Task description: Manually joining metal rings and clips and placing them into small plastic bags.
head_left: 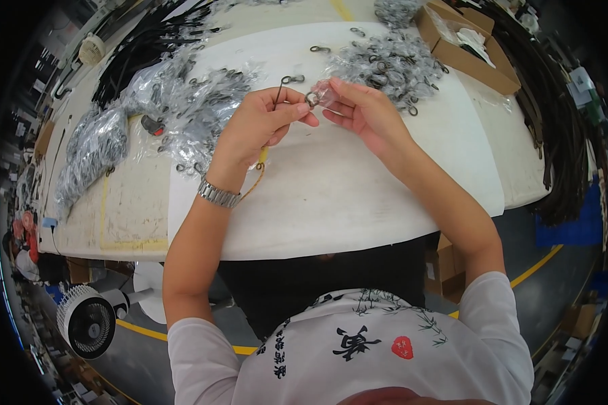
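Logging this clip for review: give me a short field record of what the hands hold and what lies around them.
left hand: left hand pinches a metal hook with a wire tail
right hand: right hand holds a small clear bag against the hook
left wrist: metal watch
surface: white table
left of hands: pile of bagged hooks
behind hands: second bagged pile
far right: cardboard box
floor, lower left: white fan
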The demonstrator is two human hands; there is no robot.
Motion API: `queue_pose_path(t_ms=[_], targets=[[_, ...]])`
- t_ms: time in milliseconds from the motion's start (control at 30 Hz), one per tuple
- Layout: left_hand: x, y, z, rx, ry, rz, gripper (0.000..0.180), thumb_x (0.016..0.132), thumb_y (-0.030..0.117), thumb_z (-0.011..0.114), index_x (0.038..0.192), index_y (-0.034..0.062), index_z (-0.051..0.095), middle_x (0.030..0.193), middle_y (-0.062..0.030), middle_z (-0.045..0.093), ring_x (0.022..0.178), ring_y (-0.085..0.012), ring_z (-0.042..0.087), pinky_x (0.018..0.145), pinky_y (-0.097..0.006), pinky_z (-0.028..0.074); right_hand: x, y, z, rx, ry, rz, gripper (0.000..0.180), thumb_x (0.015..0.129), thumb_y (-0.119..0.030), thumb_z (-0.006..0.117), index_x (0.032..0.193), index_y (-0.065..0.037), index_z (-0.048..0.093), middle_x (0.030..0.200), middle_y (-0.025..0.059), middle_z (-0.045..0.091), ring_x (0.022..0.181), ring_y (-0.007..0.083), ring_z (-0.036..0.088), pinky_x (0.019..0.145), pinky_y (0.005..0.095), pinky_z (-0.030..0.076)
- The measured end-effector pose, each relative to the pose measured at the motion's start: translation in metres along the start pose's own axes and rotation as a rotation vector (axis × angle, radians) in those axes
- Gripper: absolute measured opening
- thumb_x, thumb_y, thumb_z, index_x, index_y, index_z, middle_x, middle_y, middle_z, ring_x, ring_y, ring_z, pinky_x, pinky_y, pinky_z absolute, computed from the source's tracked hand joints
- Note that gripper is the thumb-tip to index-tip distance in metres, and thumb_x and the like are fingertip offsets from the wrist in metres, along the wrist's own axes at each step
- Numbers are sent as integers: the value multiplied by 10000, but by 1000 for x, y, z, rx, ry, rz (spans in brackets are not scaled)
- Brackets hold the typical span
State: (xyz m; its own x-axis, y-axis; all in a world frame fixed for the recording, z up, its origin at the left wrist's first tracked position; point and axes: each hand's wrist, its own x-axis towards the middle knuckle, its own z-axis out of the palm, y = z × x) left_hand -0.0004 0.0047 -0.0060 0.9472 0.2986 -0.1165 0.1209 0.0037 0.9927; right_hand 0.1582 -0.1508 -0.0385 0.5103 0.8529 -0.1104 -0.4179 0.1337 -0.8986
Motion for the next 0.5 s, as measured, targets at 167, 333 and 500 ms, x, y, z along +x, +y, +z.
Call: queue_pose_path(t_ms=[167,333,500], targets=[[2,-4,2,-66,212,101,182,971,129,718,1096,-2,698,924,-36,723,525,14,379,448,-167,256,-4,-6,7,112,55,13,318,1061,-326,622,1215,-58,697,1192,43,742,1122,143,681,1018,321,516],[-1,-2,8,-92,196,135,183,976,138,719,1096,0,712,880,-17,708,533,13,384,460,-165,262,-4,-4,5,87,52,-51,364,1043,-369,647,1207,-48,697,1195,67,749,1113,151,685,1007,320,519],[-4,2,15,-6,263,209,199,985,140,702,1119,-7,706,901,-57,755,520,8,382,461,-161,268,-6,-3,9,42,52,-71,377,1037,-373,654,1194,-34,706,1171,72,756,1104,155,695,1014,323,523]])
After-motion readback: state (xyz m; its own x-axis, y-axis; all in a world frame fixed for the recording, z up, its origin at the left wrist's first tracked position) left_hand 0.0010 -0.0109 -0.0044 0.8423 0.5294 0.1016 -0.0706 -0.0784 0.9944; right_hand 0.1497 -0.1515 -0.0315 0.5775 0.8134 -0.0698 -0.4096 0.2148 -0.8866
